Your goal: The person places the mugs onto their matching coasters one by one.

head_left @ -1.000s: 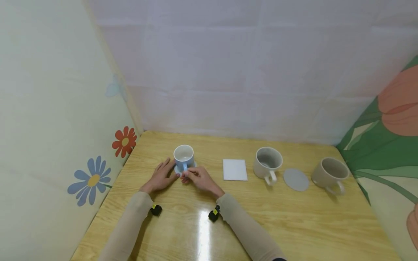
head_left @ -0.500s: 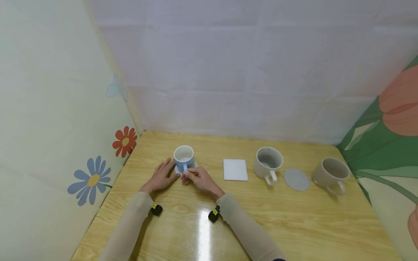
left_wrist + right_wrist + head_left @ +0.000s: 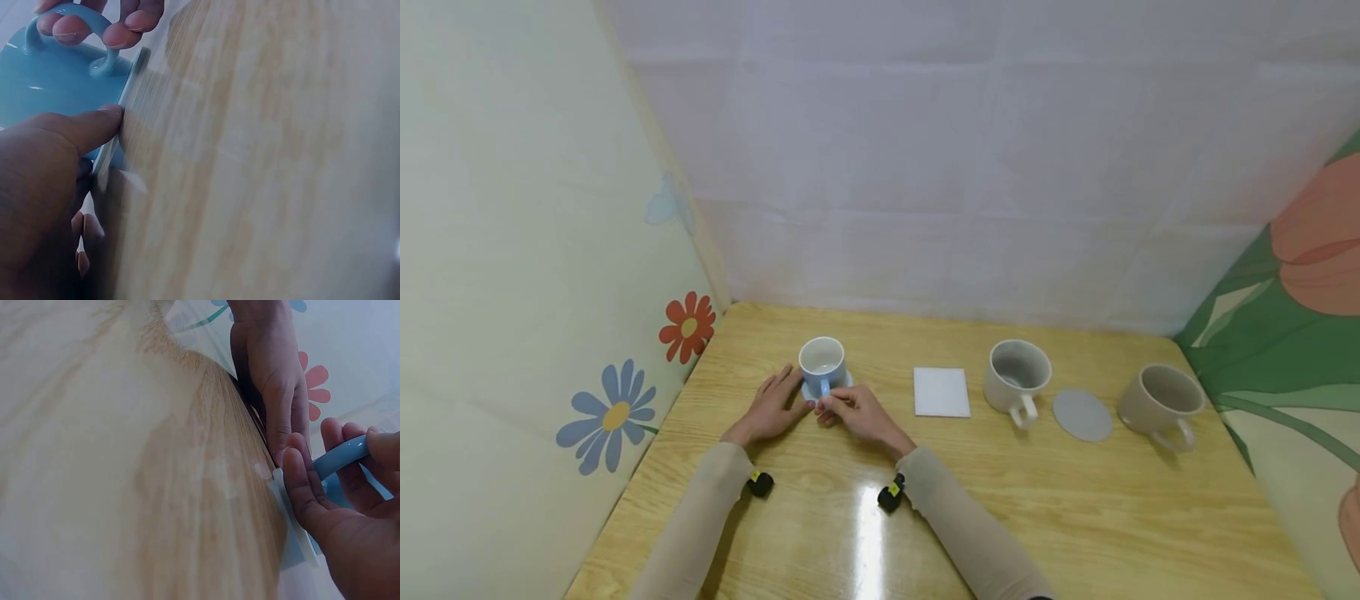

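Observation:
A small light-blue mug (image 3: 822, 364) with a white inside stands upright on a pale blue coaster (image 3: 809, 395) at the left of the table. My right hand (image 3: 860, 412) pinches the mug's handle (image 3: 342, 454) between thumb and fingers. Lower fingers of that hand lie close to the coaster's edge. My left hand (image 3: 770, 406) rests beside the mug, fingers stretched out along its left side. Its thumb touches the front edge of the coaster, as the left wrist view shows.
Right of my hands lies a white square coaster (image 3: 942, 392). Beyond it stand a light grey mug (image 3: 1004, 392), a round grey coaster (image 3: 1082, 415) and a beige mug (image 3: 1150, 408). White and flowered cloths border the wooden table (image 3: 820, 533) at the back and sides.

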Demonstrator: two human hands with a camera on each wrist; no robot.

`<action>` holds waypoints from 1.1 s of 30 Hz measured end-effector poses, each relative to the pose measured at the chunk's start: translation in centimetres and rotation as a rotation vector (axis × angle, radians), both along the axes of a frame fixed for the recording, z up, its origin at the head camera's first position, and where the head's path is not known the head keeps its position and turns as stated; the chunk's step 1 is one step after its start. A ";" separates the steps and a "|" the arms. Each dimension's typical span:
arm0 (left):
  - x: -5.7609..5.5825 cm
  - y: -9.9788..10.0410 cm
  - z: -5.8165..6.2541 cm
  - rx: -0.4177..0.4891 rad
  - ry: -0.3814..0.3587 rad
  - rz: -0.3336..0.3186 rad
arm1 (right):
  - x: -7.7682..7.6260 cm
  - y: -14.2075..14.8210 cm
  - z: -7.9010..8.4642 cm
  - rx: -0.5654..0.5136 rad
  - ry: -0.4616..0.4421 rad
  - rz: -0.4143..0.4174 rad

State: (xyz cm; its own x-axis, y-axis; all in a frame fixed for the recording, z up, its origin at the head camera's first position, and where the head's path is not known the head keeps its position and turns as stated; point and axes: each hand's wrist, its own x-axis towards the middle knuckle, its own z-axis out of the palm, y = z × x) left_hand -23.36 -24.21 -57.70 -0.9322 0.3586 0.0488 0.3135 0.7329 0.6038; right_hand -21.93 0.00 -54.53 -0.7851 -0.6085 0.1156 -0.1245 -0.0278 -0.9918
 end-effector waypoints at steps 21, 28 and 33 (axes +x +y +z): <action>0.3 -0.1 0.4 0.041 -0.011 -0.012 | 0.8 -0.1 1.7 0.139 -0.018 -0.101; 0.4 -0.1 0.8 0.048 0.000 -0.022 | 0.9 -0.2 2.1 0.241 0.106 -0.191; 0.3 0.2 1.3 0.058 0.018 -0.033 | 0.9 0.2 2.3 0.291 0.153 -0.228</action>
State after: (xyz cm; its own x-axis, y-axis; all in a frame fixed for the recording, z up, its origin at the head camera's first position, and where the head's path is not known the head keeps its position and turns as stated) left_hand -23.04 -23.97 -56.43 -0.9186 0.3854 0.0875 0.3486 0.6857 0.6390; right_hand -21.04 0.24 -52.26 -0.8907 -0.4455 0.0905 -0.2423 0.2968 -0.9237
